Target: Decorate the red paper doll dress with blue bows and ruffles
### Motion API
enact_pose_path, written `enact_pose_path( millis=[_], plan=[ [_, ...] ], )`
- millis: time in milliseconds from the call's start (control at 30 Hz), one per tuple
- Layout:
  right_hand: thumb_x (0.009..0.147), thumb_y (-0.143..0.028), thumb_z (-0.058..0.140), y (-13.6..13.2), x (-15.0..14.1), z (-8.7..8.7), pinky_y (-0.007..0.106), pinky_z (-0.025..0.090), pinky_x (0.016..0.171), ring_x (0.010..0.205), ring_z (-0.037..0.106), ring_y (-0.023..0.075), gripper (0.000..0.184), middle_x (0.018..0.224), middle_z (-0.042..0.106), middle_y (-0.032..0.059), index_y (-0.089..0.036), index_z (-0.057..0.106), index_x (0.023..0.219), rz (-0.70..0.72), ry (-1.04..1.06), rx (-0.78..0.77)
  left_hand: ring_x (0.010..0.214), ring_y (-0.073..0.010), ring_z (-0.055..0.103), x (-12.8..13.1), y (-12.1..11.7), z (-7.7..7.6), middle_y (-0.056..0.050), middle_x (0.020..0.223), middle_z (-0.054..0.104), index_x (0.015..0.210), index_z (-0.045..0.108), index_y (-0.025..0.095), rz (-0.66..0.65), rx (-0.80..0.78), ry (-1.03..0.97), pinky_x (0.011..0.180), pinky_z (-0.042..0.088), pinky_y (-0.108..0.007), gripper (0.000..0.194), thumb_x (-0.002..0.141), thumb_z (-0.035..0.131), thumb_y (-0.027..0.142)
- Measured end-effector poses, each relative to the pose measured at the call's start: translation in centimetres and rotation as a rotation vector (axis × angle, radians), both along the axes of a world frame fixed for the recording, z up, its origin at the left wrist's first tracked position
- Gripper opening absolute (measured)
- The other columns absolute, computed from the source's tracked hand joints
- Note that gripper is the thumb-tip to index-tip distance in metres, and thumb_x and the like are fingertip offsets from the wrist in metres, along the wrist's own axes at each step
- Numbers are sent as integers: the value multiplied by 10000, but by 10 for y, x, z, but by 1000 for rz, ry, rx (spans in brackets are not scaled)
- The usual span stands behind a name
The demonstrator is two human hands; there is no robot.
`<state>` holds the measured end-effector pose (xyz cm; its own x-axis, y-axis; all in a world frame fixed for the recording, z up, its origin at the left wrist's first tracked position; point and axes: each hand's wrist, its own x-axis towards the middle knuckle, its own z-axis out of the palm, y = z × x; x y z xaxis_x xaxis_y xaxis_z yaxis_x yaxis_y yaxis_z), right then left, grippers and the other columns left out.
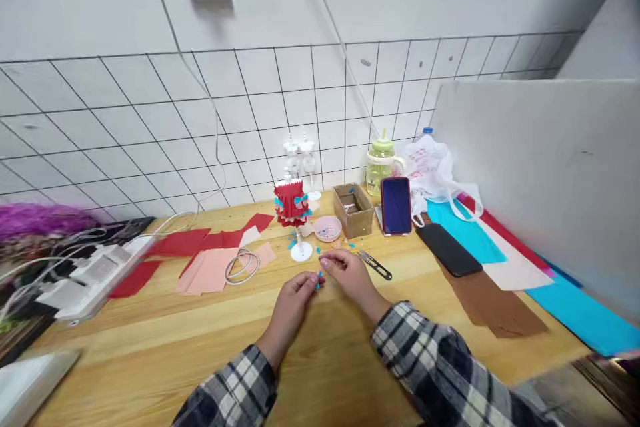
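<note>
Low over the wooden table, my left hand [299,288] pinches a small blue paper piece [319,279] between thumb and forefinger. My right hand [345,267] is close beside it, thumb and fingertips pressed together near the blue piece; what they hold, if anything, is too small to make out. Just beyond my hands stands a white stand [301,251] bearing a red pleated paper shape [292,203] with blue bits on its sides. A pink dish [328,228] of tiny pieces sits right of it. Black thread snips [376,265] lie right of my right hand.
Left lie red paper [180,242], pink paper [204,271], silver rings [242,267] and a power strip [100,283]. Behind are a cardboard box [359,221], a propped phone [396,207] and a green-lidded bottle [381,167]. Right are a black phone [449,249], brown paper [493,303] and blue sheets [580,313].
</note>
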<state>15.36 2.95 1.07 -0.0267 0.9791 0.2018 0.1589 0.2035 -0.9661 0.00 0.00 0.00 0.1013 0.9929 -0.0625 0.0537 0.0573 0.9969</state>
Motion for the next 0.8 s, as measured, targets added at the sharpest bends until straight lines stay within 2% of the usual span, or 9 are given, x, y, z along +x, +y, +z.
enact_pose_path(
  millis=[133, 267, 400, 600, 800],
  plan=[
    [776, -368, 621, -6, 2, -4, 277, 453, 649, 700, 585, 161, 267, 814, 701, 76, -133, 708, 867, 15, 24, -51, 809, -189, 585, -2, -3, 1, -64, 846, 692, 813, 687, 159, 13, -9, -9, 764, 431, -278, 348, 793, 605, 497],
    [754, -343, 643, -10, 0, -6, 259, 425, 592, 624, 538, 137, 210, 740, 682, 46, -151, 710, 807, 78, -36, -61, 737, -166, 548, -3, -6, 3, -35, 767, 656, 803, 677, 157, -27, 7, 49, 723, 416, -263, 336, 800, 601, 485],
    [797, -375, 601, -12, -1, -5, 264, 426, 607, 652, 544, 142, 259, 781, 693, 61, -145, 715, 823, 75, -41, -58, 745, -163, 540, -4, -7, 2, -33, 786, 652, 819, 674, 157, -8, 8, 53, 732, 413, -261, 330, 819, 580, 473],
    [741, -290, 640, -12, 0, -6, 245, 414, 575, 597, 519, 121, 148, 706, 676, 31, -157, 695, 773, 126, -54, -77, 751, -165, 534, -5, -7, 2, -22, 755, 635, 806, 675, 153, -27, 9, 50, 742, 409, -263, 314, 811, 595, 456],
    [760, -332, 612, -9, 3, -10, 250, 411, 578, 603, 514, 123, 183, 694, 636, 19, -160, 670, 785, 123, -30, -108, 833, -184, 563, -7, -8, 3, -52, 900, 661, 942, 684, 167, -29, -20, -162, 743, 437, -277, 322, 758, 659, 429]
  ],
)
